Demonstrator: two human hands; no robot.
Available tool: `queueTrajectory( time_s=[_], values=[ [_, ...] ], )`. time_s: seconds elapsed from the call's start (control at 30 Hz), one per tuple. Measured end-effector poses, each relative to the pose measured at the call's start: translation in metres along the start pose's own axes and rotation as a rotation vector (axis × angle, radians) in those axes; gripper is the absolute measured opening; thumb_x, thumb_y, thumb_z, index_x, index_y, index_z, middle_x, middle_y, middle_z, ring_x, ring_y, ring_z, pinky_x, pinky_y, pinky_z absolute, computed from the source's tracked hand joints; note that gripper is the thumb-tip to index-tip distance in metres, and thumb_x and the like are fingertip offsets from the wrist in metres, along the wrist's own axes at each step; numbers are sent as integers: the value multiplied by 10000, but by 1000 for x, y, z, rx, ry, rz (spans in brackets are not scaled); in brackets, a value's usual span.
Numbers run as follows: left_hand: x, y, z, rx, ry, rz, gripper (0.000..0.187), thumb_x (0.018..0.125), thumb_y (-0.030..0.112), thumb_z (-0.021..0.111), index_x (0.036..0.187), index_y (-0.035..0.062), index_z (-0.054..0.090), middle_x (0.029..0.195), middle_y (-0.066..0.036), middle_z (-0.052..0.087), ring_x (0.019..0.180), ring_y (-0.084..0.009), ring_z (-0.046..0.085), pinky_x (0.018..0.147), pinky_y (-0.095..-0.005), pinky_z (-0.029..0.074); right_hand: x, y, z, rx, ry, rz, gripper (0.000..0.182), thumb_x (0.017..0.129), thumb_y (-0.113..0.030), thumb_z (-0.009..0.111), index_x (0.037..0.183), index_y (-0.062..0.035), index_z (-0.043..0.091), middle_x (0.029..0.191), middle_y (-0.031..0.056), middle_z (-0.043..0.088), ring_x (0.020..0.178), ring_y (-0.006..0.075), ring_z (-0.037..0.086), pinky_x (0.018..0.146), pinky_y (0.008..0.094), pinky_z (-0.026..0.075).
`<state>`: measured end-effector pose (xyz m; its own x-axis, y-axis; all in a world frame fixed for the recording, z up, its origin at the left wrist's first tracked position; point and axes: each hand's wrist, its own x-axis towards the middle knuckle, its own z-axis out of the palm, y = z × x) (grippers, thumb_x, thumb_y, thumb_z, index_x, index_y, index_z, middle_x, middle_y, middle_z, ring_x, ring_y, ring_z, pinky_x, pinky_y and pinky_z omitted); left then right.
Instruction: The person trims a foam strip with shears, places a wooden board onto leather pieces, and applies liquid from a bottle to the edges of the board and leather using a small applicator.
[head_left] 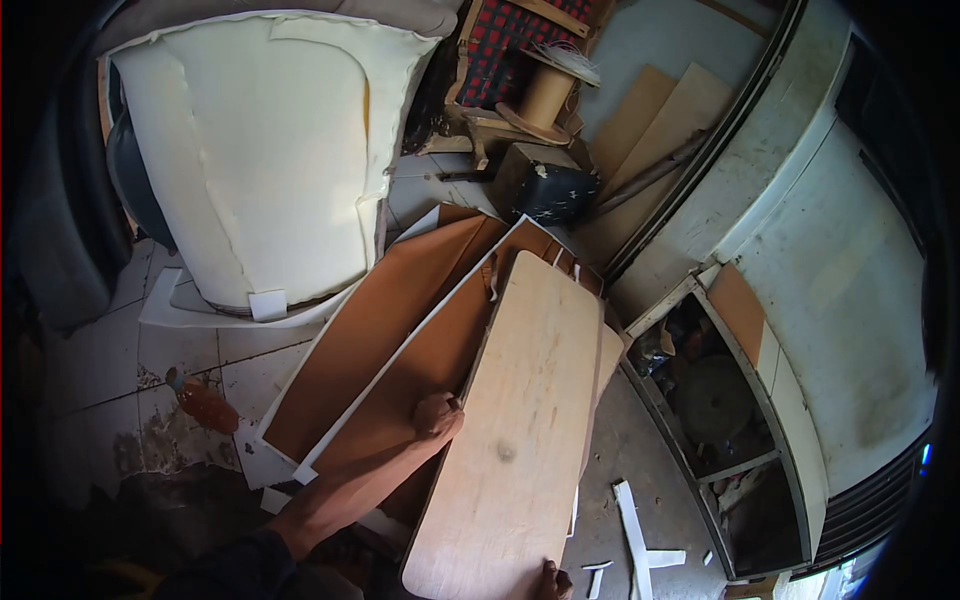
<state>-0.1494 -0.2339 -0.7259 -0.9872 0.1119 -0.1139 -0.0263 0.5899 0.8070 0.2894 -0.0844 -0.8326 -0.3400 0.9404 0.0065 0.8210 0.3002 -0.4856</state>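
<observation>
A pale plywood board [510,430] with rounded corners lies at a slant in front of me. My left hand [438,415] is closed on its left edge, the fingers curled at the rim. At the bottom right edge of the board, my right hand [553,582] grips with only the fingers showing; the rest is cut off by the frame. Under and beside the board are brown upholstery pieces [380,330] with white edges. Part of another light wooden panel [607,360] shows from beneath the board's right side.
A cream foam-padded seat part [260,150] stands at the upper left. On the tiles lies a bottle of orange liquid [205,402]. White foam scraps [635,540] are at the lower right, near an open metal-framed cabinet [715,400]. A spool [548,95] and black box [545,185] stand behind.
</observation>
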Motion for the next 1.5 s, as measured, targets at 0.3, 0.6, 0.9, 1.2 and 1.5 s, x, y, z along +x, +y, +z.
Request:
queueTrajectory(
  time_s=[0.3, 0.6, 0.9, 1.2, 1.5],
  values=[
    [-36, 83, -92, -1136, -467, -324, 114, 990, 155, 590, 984, 63, 656, 951, 3, 631, 920, -125, 559, 870, -310, 428, 19, -36, -32, 793, -314, 66, 313, 980, -332, 632, 964, -33, 721, 657, -19, 565, 628, 111, 503, 558, 284, 421],
    [-55, 232, -66, -1138, -636, 87, 208, 978, 212, 654, 1094, 40, 636, 1015, 27, 606, 964, -94, 523, 919, -286, 402, 37, -12, -34, 780, -287, 180, 291, 961, -281, 629, 1048, -8, 684, 754, 60, 628, 697, 170, 576, 642, 327, 484],
    [15, -7, -13, -216, 45, 79, 193, 974, 72, 515, 785, 30, 518, 732, -16, 507, 697, -129, 500, 660, -307, 453, 9, 2, 12, 654, -257, 339, 292, 948, -240, 608, 1074, 20, 641, 836, 119, 658, 762, 220, 619, 706, 377, 515],
    [-9, -25, -44, 193, 129, 334, 238, 883, 65, 580, 1117, 30, 608, 1160, -201, 592, 1100, -361, 578, 906, -463, 491, -3, -101, -70, 309, 126, -251, 406, 921, -165, 637, 1285, -1, 564, 1116, 215, 642, 995, 345, 630, 880, 410, 519],
    [-38, 16, -32, 487, -321, 1028, 527, 961, 313, 572, 1410, 47, 503, 1477, -237, 402, 1420, -421, 320, 1163, -598, 259, -140, -131, 16, -533, 960, -267, 703, 905, -655, 543, 1099, 12, 645, 930, 196, 684, 837, 287, 640, 772, 427, 511]
  ],
)
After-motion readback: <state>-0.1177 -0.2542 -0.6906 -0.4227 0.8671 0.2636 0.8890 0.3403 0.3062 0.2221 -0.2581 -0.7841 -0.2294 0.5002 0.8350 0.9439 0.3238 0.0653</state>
